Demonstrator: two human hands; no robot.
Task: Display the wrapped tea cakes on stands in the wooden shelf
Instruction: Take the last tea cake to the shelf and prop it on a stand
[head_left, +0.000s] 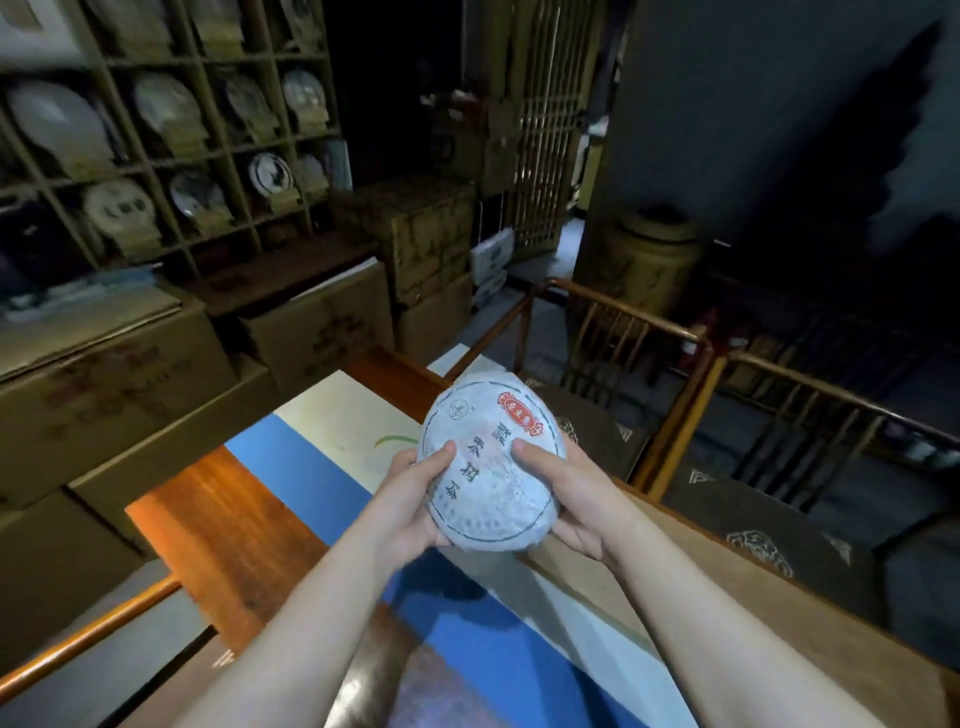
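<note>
While both hands (415, 499) grip it, tea cake (488, 457) sits between them — face up.

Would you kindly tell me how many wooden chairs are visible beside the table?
2. One chair stands just beyond the held tea cake, at the table's right side; the second chair is next to it, further right. Others may be hidden in the dark.
</note>
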